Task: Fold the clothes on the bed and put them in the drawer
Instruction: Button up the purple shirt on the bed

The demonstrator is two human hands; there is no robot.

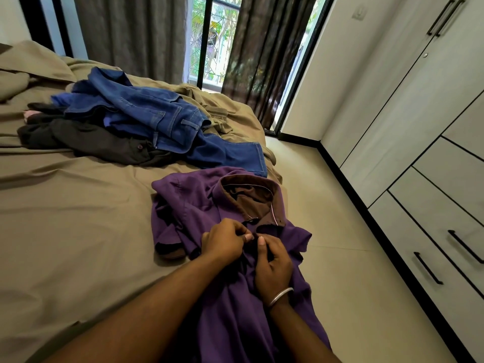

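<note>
purple shirt [230, 305]: soft, light, limp | both hands pinching placket below collar: left hand [222, 241], right hand [272, 265] | regrip at shoulders

Nothing readable is showing anywhere in the frame. No lettering, brand mark, number or sign is appearing on the purple shirt [230, 305] at lower centre, the jeans [157, 121] at upper left, or the wardrobe [419, 127] at right.

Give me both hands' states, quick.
Left hand: pinching the purple shirt at its placket.
Right hand: gripping the same shirt there.
</note>
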